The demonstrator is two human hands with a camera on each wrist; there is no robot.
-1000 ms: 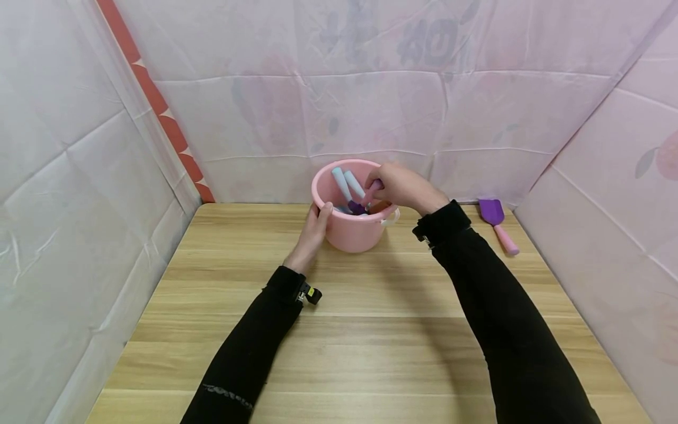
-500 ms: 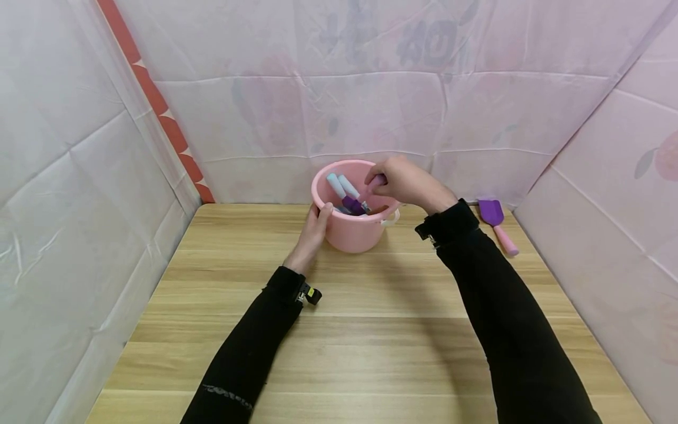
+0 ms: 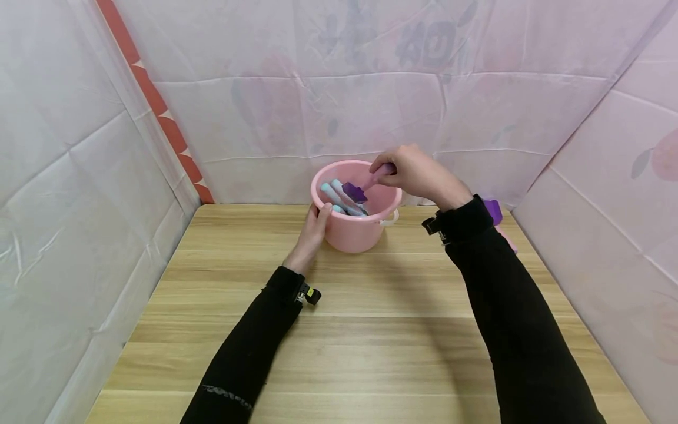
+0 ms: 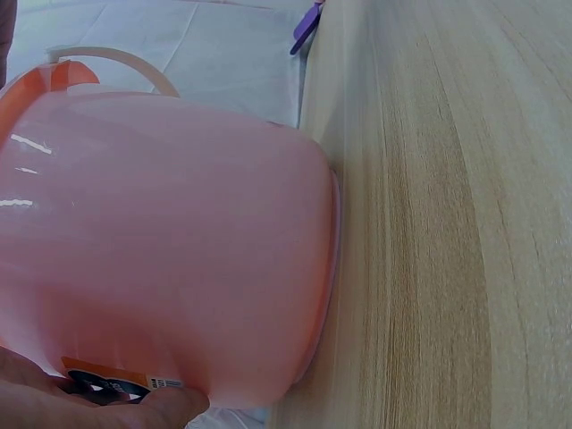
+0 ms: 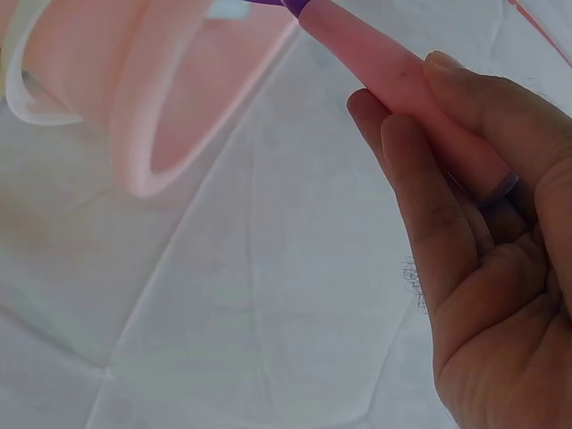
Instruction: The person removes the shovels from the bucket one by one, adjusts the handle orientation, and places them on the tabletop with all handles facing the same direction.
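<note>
Bucket [image 3: 354, 231], pink, stood on bench [image 3: 371, 330] at 12 o'clock, gripped at rim by left hand [image 3: 313, 231]. Pink-handled purple tool [image 3: 365, 185] pinched in curled fingers [image 5: 420, 223] of right hand [image 3: 418, 174], head held over bucket mouth.

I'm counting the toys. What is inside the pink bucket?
In the bucket lie two or three light blue handles. A purple tool head sits above them, its pink handle pinched by the right hand. The bucket's wall hides the bottom, so more may lie there.
</note>
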